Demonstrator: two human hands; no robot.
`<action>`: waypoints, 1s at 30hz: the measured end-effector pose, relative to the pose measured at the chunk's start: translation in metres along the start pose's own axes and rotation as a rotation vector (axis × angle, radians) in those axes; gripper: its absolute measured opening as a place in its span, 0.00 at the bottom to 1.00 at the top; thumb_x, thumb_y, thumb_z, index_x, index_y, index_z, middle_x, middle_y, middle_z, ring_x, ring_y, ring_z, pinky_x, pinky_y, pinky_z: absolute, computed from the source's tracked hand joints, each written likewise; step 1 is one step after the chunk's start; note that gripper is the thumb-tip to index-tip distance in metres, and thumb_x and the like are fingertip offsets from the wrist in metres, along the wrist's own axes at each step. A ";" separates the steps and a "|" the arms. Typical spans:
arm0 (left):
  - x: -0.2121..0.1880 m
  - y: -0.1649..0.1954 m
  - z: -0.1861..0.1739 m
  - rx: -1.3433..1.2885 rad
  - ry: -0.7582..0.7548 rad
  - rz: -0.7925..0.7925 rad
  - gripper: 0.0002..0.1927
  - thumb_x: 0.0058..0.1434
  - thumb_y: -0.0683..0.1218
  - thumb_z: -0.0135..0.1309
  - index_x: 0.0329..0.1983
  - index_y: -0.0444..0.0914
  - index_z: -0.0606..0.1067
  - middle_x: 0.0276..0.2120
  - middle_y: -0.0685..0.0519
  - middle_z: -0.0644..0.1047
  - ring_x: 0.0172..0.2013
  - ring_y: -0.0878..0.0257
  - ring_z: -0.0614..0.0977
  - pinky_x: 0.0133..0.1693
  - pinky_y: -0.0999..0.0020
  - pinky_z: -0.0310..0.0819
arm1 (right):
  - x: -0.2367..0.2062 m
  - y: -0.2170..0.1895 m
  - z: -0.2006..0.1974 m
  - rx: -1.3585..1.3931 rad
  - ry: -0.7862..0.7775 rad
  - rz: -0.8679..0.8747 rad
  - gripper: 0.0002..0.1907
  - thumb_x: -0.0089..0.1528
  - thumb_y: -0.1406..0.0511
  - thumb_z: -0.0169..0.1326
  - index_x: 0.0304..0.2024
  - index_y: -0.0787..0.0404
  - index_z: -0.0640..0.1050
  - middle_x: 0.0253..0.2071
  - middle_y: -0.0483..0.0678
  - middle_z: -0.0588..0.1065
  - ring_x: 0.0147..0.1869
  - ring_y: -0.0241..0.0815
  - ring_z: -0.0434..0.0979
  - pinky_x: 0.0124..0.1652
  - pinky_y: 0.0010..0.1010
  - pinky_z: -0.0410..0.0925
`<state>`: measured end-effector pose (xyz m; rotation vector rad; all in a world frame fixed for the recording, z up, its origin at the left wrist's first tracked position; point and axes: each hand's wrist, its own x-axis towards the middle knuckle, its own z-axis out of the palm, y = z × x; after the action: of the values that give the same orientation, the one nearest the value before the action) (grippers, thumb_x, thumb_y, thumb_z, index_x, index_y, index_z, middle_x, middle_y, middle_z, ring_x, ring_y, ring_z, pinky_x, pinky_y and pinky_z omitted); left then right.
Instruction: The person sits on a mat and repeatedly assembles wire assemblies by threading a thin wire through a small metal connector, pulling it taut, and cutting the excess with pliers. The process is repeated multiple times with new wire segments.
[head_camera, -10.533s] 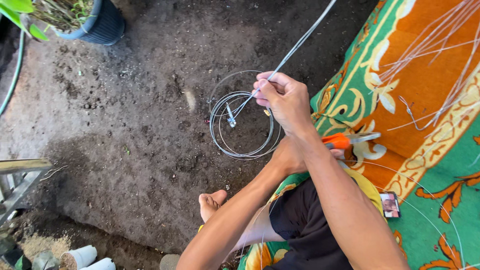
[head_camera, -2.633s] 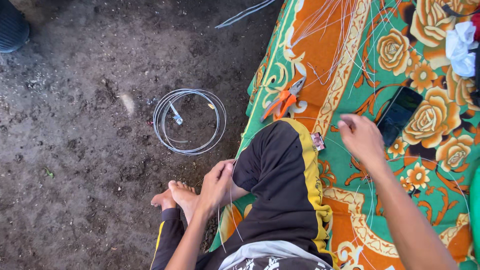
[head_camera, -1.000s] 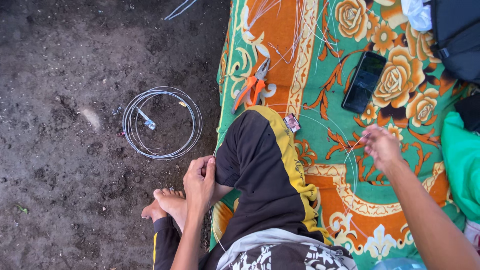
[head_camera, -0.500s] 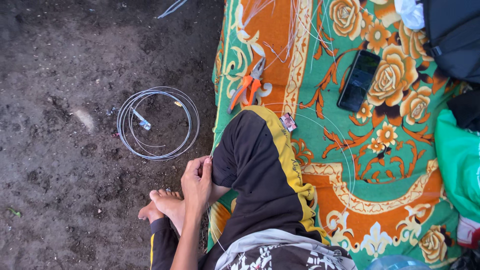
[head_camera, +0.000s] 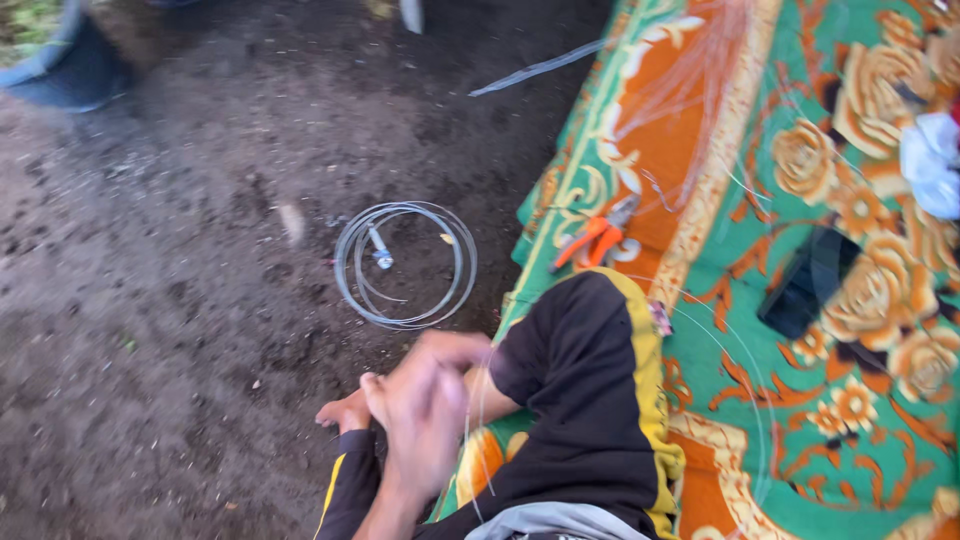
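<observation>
While smeared by motion, left hand (head_camera: 425, 405): low in the middle of the view, raised just above a bare foot (head_camera: 340, 412); fingers seem drawn together, but cannot tell whether clamped on anything.
Right hand: either merged into the same blur or out of view; impossible to say which, or whether apart or closed.
Thin clear plastic line (head_camera: 470, 430): faint loops just right of the blurred hand, running past the knee and arcing out over the mat.
Handling, as a judgement: best worked slowly, with an even light tension, strands kept apart and clear of the toes; so fine a line probably kinks or tangles under a jerk.
Black shorts with yellow stripe (head_camera: 580, 400): bent leg, between hand and mat.
Green and orange flowered woven mat (head_camera: 850, 440): right half of the view.
Orange-handled pliers (head_camera: 590, 240): on the mat's near edge.
Flat dark rectangular phone (head_camera: 805, 285): on the mat, well apart from the hand.
Coil of grey wire (head_camera: 405, 265): on bare dark earth (head_camera: 180, 300), beyond the foot.
White crumpled cloth (head_camera: 930, 160): cut off at the right edge.
Dark round pot (head_camera: 70, 60): far left corner, mostly cropped.
Hard to make out: fingertips, any grip on the line, the line's ends.
</observation>
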<state>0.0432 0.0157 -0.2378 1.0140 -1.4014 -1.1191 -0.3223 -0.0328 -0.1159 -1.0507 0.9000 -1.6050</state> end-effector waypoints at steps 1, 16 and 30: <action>-0.008 0.020 -0.003 -0.065 -0.150 0.138 0.21 0.75 0.54 0.41 0.50 0.34 0.77 0.44 0.48 0.82 0.48 0.60 0.83 0.55 0.64 0.74 | 0.006 0.001 0.025 -0.001 -0.047 0.015 0.15 0.80 0.56 0.43 0.52 0.61 0.73 0.24 0.39 0.58 0.25 0.28 0.57 0.26 0.20 0.55; 0.041 0.047 -0.087 0.527 0.069 0.190 0.24 0.69 0.57 0.47 0.54 0.33 0.77 0.47 0.46 0.82 0.51 0.58 0.82 0.57 0.64 0.73 | 0.069 0.209 0.214 0.168 -0.511 0.316 0.17 0.77 0.58 0.44 0.54 0.66 0.74 0.23 0.37 0.55 0.24 0.26 0.51 0.24 0.20 0.50; 0.056 0.026 -0.052 0.602 0.031 0.169 0.28 0.64 0.59 0.52 0.57 0.33 0.76 0.49 0.45 0.82 0.54 0.56 0.81 0.58 0.63 0.71 | 0.085 0.306 0.169 0.107 -0.450 0.264 0.16 0.76 0.58 0.45 0.51 0.64 0.76 0.22 0.33 0.57 0.22 0.23 0.52 0.23 0.19 0.49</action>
<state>0.0878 -0.0390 -0.1990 1.2890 -1.8113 -0.5561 -0.0773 -0.2015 -0.3184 -1.1071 0.6101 -1.1225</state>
